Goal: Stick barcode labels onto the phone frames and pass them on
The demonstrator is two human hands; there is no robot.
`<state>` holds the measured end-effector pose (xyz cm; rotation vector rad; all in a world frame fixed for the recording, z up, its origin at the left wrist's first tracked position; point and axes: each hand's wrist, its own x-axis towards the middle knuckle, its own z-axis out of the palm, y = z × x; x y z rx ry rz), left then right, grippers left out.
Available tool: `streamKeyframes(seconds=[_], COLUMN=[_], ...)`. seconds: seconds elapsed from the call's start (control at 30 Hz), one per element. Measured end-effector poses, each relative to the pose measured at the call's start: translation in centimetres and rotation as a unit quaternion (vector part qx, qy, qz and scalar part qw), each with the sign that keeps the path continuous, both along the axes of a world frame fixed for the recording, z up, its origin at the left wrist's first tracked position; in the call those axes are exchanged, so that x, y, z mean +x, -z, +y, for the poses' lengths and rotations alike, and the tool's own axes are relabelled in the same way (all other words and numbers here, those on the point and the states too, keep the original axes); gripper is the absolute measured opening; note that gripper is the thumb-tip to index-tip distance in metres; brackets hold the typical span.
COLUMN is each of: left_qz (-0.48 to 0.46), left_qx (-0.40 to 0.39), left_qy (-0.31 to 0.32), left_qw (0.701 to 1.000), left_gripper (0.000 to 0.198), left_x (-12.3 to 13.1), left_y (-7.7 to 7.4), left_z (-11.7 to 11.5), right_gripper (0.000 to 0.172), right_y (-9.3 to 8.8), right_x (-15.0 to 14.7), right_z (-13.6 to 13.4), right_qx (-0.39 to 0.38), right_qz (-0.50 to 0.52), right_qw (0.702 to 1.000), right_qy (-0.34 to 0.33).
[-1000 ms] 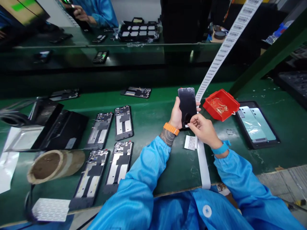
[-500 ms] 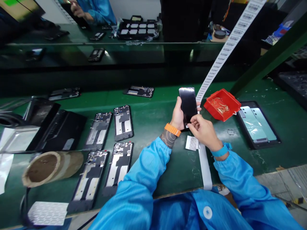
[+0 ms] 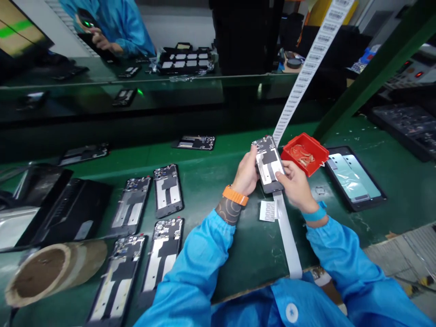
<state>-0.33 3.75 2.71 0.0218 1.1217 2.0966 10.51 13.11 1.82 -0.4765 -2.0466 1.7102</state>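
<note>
Both my hands hold one phone frame (image 3: 270, 164) above the green bench (image 3: 211, 181), its open inner side with metal plates facing up. My left hand (image 3: 245, 174) grips its left edge, fingers curled. On the right edge and lower end, my right hand (image 3: 295, 184) closes around it. A long strip of barcode labels (image 3: 299, 86) hangs down from the upper right, passes behind the phone and runs on as bare backing (image 3: 288, 236) toward me. A small label sheet (image 3: 267, 211) lies just below my hands.
Several open phone frames (image 3: 166, 190) lie in rows at left. A red bin (image 3: 304, 153) and a black tray with film sheets (image 3: 354, 177) sit to the right. A cardboard roll (image 3: 51, 270) lies at lower left. Another person in blue (image 3: 112, 32) works at the far bench.
The phone has been flipped from dark screen up to its open inner side up. My right hand moved from pinching at its lower edge to gripping its right side. The view shifted down.
</note>
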Motion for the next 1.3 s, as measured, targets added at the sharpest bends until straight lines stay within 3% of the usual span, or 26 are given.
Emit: streamKeyframes(seconds=[0.1, 0.17, 0.3, 0.43, 0.57, 0.63, 0.73, 0.87, 1.07, 1.2, 1.3], left_qz=[0.011, 0.022, 0.054, 0.113, 0.085, 0.030, -0.046, -0.079, -0.116, -0.146, -0.131], left_qx=[0.062, 0.084, 0.087, 0.048, 0.025, 0.025, 0.029, 0.031, 0.056, 0.066, 0.054], left_qy=[0.043, 0.067, 0.120, 0.156, 0.122, 0.092, 0.057, 0.048, 0.093, 0.165, 0.184], left_qw=[0.997, 0.994, 0.987, 0.980, 0.989, 0.995, 0.997, 0.995, 0.987, 0.973, 0.973], left_gripper=[0.033, 0.037, 0.057, 0.075, 0.051, 0.035, 0.025, 0.028, 0.043, 0.067, 0.073], left_x=[0.2, 0.7, 1.6, 1.8, 2.1, 2.3, 2.4, 2.3, 1.9, 1.6, 1.5], left_y=[-0.1, -0.1, 0.1, 0.4, 0.7, 0.6, 0.3, -0.4, -1.3, -1.7, -1.9], left_z=[-0.4, -0.6, -0.8, -0.9, -0.5, -0.2, 0.1, -0.1, -0.5, -0.9, -1.0], right_gripper=[0.039, 0.040, 0.034, 0.047, 0.066, 0.060, 0.033, 0.006, 0.017, 0.011, 0.007], right_y=[0.0, -0.1, 0.1, 0.3, -0.3, -0.9, -1.3, -1.0, -0.4, -0.9, -1.3], right_x=[-0.1, -0.1, -0.1, 0.1, 0.5, 0.8, 1.0, 0.9, 0.8, 1.0, 1.2], right_z=[0.7, 0.8, 1.3, 2.2, 2.4, 2.2, 1.8, 1.7, 2.2, 2.3, 2.3], right_qx=[-0.105, -0.118, -0.096, 0.003, 0.190, 0.261, 0.324, 0.402, 0.416, 0.402, 0.378], right_qz=[-0.019, -0.040, -0.072, -0.129, -0.172, -0.148, -0.049, 0.063, 0.072, 0.062, 0.045], right_qw=[0.994, 0.991, 0.993, 0.992, 0.966, 0.952, 0.937, 0.913, 0.906, 0.913, 0.925], right_qy=[-0.035, -0.049, -0.017, -0.005, 0.027, 0.064, 0.118, 0.045, 0.031, 0.021, 0.006])
